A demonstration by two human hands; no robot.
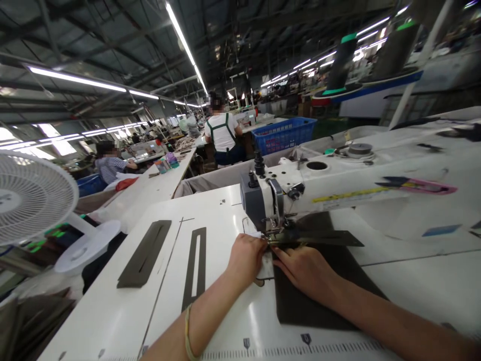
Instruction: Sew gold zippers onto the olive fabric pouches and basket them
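Note:
My left hand (246, 258) is closed, its fingertips pinched together just in front of the presser foot (276, 230) of a white sewing machine (338, 185). What those fingertips hold is too small to make out. Close beside it, my right hand (308, 271) has its fingers closed at the edge of a dark olive fabric panel (300, 308), which lies flat on the table below the needle. A narrow dark strip (338, 237) crosses over the panel to the right of the foot. My hands partly cover the stitching spot.
Left on the white table (221, 215) lie a slotted dark piece (201, 260) and a stack of similar pieces (145, 255). Pink thread snips (421, 184) rest on the machine arm. A white fan (33, 200) stands left. Beyond are a blue crate (283, 135) and a seated person (221, 133).

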